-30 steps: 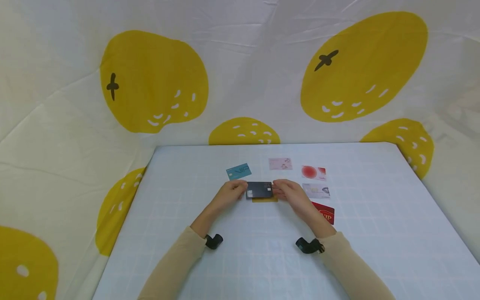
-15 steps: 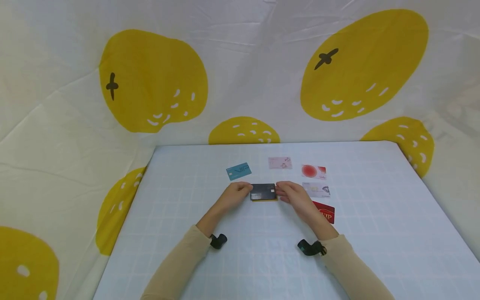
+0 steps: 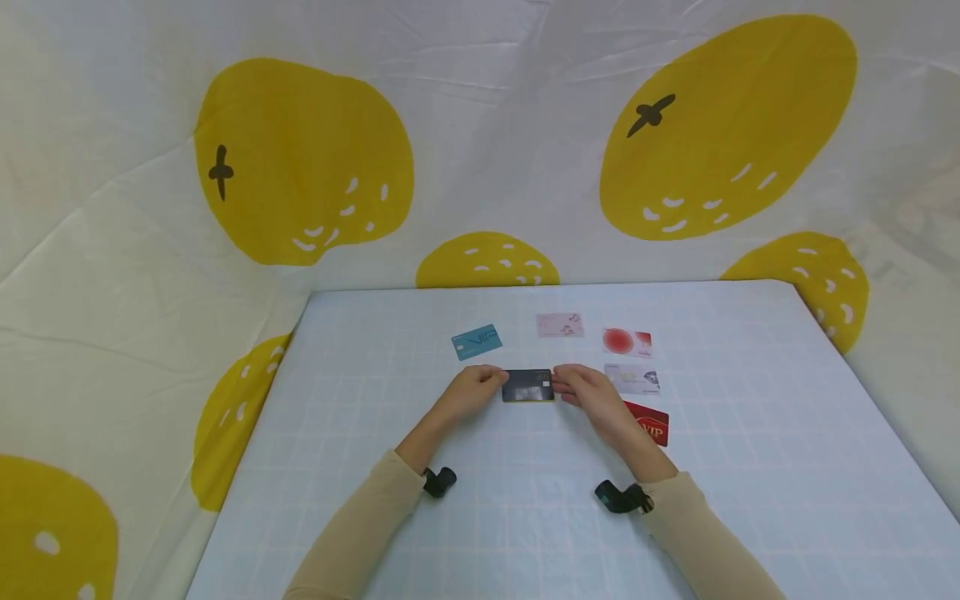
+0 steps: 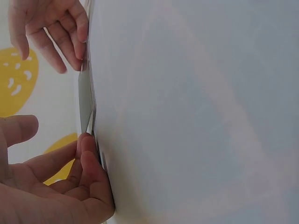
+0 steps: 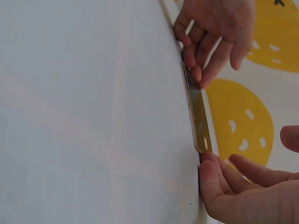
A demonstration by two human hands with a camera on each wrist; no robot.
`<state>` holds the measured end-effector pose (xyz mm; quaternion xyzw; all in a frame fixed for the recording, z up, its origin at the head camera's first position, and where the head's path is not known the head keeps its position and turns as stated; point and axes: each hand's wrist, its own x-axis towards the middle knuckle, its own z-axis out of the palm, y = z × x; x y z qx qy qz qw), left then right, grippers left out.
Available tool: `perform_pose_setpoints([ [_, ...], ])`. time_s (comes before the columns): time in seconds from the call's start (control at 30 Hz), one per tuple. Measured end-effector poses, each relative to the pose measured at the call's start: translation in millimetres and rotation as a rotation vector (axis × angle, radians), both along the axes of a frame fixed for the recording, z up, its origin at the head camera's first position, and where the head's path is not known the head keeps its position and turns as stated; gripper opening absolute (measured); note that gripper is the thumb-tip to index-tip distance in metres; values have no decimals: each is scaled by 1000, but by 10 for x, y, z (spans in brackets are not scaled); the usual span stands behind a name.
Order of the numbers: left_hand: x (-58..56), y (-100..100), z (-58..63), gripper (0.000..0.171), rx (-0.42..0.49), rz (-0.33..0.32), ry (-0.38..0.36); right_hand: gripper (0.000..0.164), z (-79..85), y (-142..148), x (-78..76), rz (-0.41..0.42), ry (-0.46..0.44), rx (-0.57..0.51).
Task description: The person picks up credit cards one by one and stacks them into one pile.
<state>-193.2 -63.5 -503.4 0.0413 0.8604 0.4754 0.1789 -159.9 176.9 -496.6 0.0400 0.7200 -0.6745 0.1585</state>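
A black VIP card (image 3: 528,386) lies mid-table over a gold card (image 5: 201,123), whose thin edge shows along the near side in the head view. At its left end are the fingertips of my left hand (image 3: 474,390); in the left wrist view the thumb stands raised, apart from the loosely bent fingers. My right hand (image 3: 588,395) touches the opposite end with its fingertips. Its thumb (image 5: 290,138) is likewise held off the cards in the right wrist view. Seen edge-on, the stack (image 4: 86,100) lies low on the table between both hands.
A teal VIP card (image 3: 477,342) and a pink card (image 3: 559,325) lie farther back. On the right are a white card with a red circle (image 3: 627,342), a pale lilac card (image 3: 632,379) and a red VIP card (image 3: 649,423), partly covered by the right forearm.
The black card has shifted right and slightly nearer, so less of the gold card shows under it. My left hand moved right with it; my right hand shifted slightly.
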Motion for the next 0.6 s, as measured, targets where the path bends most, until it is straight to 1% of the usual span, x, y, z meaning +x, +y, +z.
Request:
perform_pose_setpoints([
  [0.13,5,5,-4,41,-3,-3,1,49,-7,-2,-1,-8,3,-8],
  [0.33,8,18,-7,42,-40,-15,23,49,-10,-1,6,-7,5,1],
  [0.6,20,17,8,43,-80,-51,44,49,-3,-19,29,-9,20,17],
])
